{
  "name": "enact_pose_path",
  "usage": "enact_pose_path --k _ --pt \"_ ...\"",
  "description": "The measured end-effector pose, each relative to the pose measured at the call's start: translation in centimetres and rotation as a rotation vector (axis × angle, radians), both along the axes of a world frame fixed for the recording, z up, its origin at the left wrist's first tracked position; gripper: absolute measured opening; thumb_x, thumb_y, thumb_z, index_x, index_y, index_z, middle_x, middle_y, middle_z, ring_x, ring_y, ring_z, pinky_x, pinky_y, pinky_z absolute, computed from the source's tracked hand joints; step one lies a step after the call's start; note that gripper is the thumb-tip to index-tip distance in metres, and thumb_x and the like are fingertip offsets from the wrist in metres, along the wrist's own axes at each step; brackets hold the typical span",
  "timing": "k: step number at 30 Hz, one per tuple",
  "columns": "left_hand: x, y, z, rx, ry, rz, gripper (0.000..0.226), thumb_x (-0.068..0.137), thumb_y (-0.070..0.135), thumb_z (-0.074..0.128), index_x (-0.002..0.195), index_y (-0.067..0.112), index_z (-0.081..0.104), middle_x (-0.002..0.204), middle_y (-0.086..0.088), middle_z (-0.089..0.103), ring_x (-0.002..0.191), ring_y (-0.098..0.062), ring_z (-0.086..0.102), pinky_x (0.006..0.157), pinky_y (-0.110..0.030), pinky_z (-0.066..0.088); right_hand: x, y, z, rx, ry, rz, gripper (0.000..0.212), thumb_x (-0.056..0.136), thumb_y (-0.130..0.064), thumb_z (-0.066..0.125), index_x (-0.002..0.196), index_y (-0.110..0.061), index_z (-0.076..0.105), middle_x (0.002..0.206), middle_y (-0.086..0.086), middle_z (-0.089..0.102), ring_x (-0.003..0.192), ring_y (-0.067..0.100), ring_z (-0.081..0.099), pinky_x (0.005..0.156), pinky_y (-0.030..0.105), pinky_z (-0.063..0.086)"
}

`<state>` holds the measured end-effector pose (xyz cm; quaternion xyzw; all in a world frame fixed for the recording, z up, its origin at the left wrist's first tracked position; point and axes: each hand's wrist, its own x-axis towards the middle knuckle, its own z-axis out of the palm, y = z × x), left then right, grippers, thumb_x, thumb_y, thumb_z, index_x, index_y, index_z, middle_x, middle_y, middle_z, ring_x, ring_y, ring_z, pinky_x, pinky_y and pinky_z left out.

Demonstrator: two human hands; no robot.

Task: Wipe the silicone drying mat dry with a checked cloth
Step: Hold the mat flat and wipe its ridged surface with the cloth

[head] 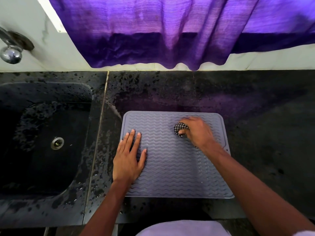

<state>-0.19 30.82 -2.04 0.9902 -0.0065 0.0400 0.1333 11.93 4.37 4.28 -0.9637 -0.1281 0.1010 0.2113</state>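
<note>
The silicone drying mat (175, 160) lies flat on the dark countertop (255, 116), just right of the sink (42, 138), with its ribbed face up and its near edge close to the counter's front. The right hand (196, 132) clenches a bunched checked cloth (180, 130) and presses it onto the far right part of the mat, the wad showing on the hand's left side. The left hand (129, 159) lies flat with straight fingers on the mat's left edge, holding nothing and, by the look of it, pinning the mat in place. What matters for the coming stroke is that nearly all the unwiped ribbing lies to the near side and to the left of the cloth, towards the left hand. The ribs run left to right, so a sweep along them would likely carry the cloth across to the left, while the near half needs strokes drawn back towards the person. A few droplets seem to glint on the near right area. The right hand is the one placed to do this work.
</note>
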Motion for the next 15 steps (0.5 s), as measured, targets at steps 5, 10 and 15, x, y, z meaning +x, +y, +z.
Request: enact_pose_path --k 5,10,15 --pt "0.0 0.0 0.1 -0.013 0.002 -0.004 0.065 0.104 0.052 0.033 0.161 0.021 0.03 0.169 -0.001 0.022 0.157 -0.02 0.018 0.126 -0.04 0.02 -0.9 -5.0 0.5 -0.106 -0.062 -0.1 0.038 0.079 -0.018 0.073 0.113 -0.034 0.068 0.111 -0.005 0.069 0.107 0.025 0.06 0.085 0.038 0.053" --pt "0.0 -0.1 0.2 -0.018 -0.017 -0.003 0.065 0.104 0.052 0.033 0.16 0.019 0.031 0.169 -0.003 0.023 0.156 -0.021 0.02 0.126 -0.041 0.021 -1.9 -11.1 1.7 -0.333 -0.049 -0.245 0.039 0.079 -0.017 0.069 0.116 -0.03 0.067 0.097 0.005 0.065 0.093 0.032 0.059 0.073 0.043 0.056" --pt "0.1 -0.2 0.2 -0.08 -0.038 0.003 0.064 0.104 0.05 0.036 0.159 0.018 0.033 0.168 -0.002 0.026 0.156 -0.019 0.02 0.126 -0.04 0.021 -2.5 -9.1 2.8 -0.284 -0.069 -0.245 0.037 0.077 -0.015 0.074 0.112 -0.026 0.067 0.093 0.007 0.066 0.088 0.033 0.061 0.072 0.041 0.055"
